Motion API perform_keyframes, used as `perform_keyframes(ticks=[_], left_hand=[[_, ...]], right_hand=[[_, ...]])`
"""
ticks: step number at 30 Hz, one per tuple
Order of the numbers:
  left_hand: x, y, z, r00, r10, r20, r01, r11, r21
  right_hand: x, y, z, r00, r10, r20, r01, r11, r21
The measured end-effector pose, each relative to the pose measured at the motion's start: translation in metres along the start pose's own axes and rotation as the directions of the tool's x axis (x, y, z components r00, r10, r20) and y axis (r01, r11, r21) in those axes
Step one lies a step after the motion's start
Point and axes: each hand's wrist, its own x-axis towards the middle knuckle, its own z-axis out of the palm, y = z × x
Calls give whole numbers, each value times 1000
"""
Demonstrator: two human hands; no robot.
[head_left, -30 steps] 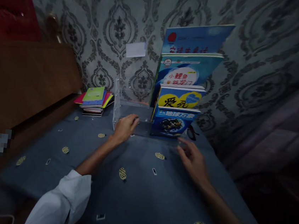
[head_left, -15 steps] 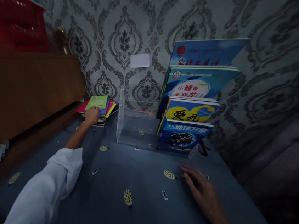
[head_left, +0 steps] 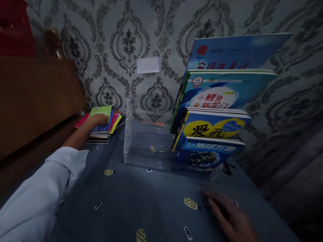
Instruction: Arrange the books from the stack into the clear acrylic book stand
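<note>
My left hand [head_left: 100, 120] lies on a stack of thin books at the back left. Its bent fingers close at the right side of the top green book [head_left: 96, 111]; the fingertips are partly hidden. Blue, red and yellow books [head_left: 116, 123] stick out beneath. My right hand [head_left: 228, 212], slightly blurred, is low over the cloth at the right, fingers loosely bent and apart, holding nothing. Between the hands stands a clear stepped rack [head_left: 126, 144]. Its right side holds several upright books, among them a blue book with a globe picture [head_left: 203, 158] in front.
A dark blue cloth [head_left: 117, 216] with pineapple prints covers the surface. At the left is a brown wooden board [head_left: 28, 91] with a red bag [head_left: 7, 24] above it. Patterned wallpaper [head_left: 166, 17] with a white plate [head_left: 148, 65] rises behind the rack.
The view has shifted slightly and come closer to the rack. My left hand has turned from the green book's near edge toward its right side. The right hand remains empty near the rack's front.
</note>
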Motion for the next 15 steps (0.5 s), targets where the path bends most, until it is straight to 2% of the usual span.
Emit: perform_keyframes(ticks=[10, 15], left_hand=[[-22, 2, 9, 990, 37, -139, -33, 999, 33], [-49, 3, 10, 979, 34, -203, -28, 999, 30]], right_hand=[[3, -10, -2, 1000, -26, 1, 26, 998, -50], [3, -13, -3, 999, -39, 5, 39, 999, -20]])
